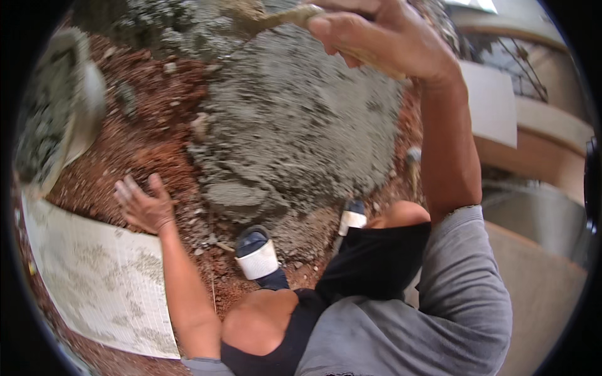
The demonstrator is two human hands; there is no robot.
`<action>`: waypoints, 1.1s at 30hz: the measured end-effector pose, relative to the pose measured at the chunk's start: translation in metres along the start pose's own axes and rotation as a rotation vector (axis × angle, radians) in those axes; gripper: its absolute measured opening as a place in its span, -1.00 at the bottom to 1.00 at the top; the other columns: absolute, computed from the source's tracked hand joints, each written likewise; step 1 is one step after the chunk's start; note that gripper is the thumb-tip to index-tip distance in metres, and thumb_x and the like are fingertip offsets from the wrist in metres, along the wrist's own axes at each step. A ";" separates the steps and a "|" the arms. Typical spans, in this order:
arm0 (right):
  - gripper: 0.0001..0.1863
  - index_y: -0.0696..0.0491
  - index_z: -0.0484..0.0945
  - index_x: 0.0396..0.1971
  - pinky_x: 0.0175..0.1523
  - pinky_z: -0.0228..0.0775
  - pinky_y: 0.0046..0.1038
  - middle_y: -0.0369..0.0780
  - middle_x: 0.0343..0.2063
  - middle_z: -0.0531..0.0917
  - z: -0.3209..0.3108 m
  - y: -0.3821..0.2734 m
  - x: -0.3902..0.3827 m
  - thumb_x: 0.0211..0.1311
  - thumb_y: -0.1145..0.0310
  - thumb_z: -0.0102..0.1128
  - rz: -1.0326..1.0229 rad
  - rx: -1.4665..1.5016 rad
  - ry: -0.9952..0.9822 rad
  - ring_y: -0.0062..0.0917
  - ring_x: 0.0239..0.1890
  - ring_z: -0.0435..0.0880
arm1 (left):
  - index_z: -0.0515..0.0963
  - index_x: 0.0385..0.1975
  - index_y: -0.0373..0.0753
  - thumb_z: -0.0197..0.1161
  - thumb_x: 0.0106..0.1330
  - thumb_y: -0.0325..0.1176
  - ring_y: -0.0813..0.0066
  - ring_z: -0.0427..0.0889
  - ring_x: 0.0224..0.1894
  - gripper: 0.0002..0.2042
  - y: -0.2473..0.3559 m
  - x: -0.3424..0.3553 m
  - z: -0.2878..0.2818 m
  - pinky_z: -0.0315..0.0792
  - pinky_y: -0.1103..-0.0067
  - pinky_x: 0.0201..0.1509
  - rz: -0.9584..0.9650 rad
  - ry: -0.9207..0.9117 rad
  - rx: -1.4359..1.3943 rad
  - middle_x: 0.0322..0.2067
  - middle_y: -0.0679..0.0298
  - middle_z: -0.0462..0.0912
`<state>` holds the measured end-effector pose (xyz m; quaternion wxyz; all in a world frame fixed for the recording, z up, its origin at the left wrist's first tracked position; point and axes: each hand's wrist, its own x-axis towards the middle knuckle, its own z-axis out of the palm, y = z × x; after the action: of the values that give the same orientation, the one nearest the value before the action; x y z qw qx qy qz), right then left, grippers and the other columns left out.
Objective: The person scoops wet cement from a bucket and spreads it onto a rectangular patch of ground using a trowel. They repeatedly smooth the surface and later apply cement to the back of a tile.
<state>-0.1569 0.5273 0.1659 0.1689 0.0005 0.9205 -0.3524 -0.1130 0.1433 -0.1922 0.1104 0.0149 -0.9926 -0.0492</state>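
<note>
In the head view, a grey mortar heap (301, 119) lay on red gravel ground (150, 144), and everything else sat around that heap. The right hand (376, 37) was raised above the heap's far edge, its fingers closed tight around a wooden handle (285, 17) that ran leftward over the heap's top; the tool's working end was too blurred to make out. The left hand (145, 203) hung open, fingers spread, just left of the heap's near edge, above the gravel and apparently touching nothing. A pan (59, 113) caked with grey mortar stood well left of the heap. A white woven sack (100, 282) lay flat below the left hand, nearer than the heap. Two sandalled feet (257, 254) stood at the heap's near edge.
</note>
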 end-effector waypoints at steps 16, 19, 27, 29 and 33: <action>-0.53 0.18 0.36 0.12 -0.21 0.43 -0.49 -0.21 -0.27 0.55 0.090 0.214 -0.343 0.27 0.30 0.17 0.640 0.204 1.044 -0.59 -0.35 0.53 | 0.26 0.27 -0.37 0.12 0.36 0.01 -0.04 0.17 0.36 -0.36 -0.041 0.010 -0.028 0.04 0.23 0.43 0.229 0.014 -0.166 0.28 -0.15 0.25; -0.52 0.14 0.31 0.14 -0.18 0.48 -0.42 -0.11 -0.17 0.56 0.120 0.258 -0.316 0.30 0.25 0.12 0.848 0.121 0.875 -0.50 -0.30 0.60 | 0.24 0.28 -0.38 0.14 0.37 -0.08 -0.04 0.15 0.37 -0.39 -0.053 -0.022 -0.066 0.03 0.24 0.44 0.196 -0.024 -0.154 0.29 -0.16 0.22; -0.62 0.03 0.39 -0.01 -0.19 0.50 -0.21 -0.08 -0.26 0.59 0.081 0.342 -0.345 0.33 0.10 -0.03 0.787 0.155 0.631 -0.26 -0.29 0.64 | 0.12 0.31 -0.47 0.04 0.43 -0.16 0.00 0.10 0.39 -0.39 -0.079 -0.194 -0.207 0.00 0.29 0.45 -0.019 -0.419 0.178 0.33 -0.15 0.13; -0.66 0.01 0.50 -0.24 -0.28 0.53 -0.30 -0.18 -0.44 0.61 0.056 0.373 -0.353 0.35 0.02 -0.01 0.728 -0.147 0.488 -0.28 -0.38 0.65 | 0.12 0.31 -0.47 0.04 0.43 -0.16 0.00 0.11 0.39 -0.40 -0.057 -0.249 -0.227 0.00 0.29 0.45 -0.069 -0.520 0.282 0.33 -0.15 0.14; -0.53 -0.01 0.44 -0.48 -0.67 0.32 -0.51 -0.28 -0.65 0.47 0.024 0.438 -0.325 0.37 -0.14 -0.05 0.419 -0.550 0.130 -0.67 -0.72 0.40 | 0.14 0.30 -0.47 0.04 0.43 -0.17 0.00 0.12 0.39 -0.41 -0.010 -0.297 -0.221 0.01 0.29 0.44 -0.204 -0.760 0.216 0.33 -0.15 0.15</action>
<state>0.2096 0.8793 -0.0334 0.1722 0.1662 0.9698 -0.0481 0.2252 0.1248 -0.0434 -0.2717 0.1053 -0.9557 0.0426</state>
